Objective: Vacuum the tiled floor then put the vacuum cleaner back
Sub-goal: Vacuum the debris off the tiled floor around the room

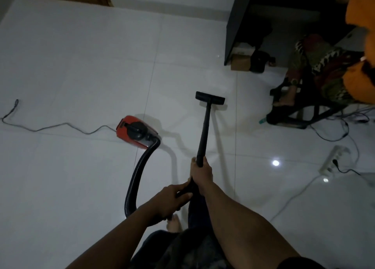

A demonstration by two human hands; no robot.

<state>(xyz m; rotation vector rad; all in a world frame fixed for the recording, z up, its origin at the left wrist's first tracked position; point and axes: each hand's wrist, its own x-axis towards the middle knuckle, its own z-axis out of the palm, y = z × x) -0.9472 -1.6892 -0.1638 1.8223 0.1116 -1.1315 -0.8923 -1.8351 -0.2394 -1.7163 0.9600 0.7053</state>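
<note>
A red and black canister vacuum cleaner (136, 131) sits on the white tiled floor (81, 65) left of centre. Its black hose (135, 179) curves from the canister down toward my hands. The black wand (204, 134) runs forward to the flat floor nozzle (210, 98), which rests on the tiles. My right hand (200, 172) grips the lower end of the wand. My left hand (172, 199) holds the handle end just behind it, where the hose joins.
The vacuum's grey power cord (50, 126) trails left across the floor. A dark desk (239, 25) with boxes under it stands at the back right. A seated person (328, 65) on a black chair is at right, with a power strip (332, 161) and cables nearby.
</note>
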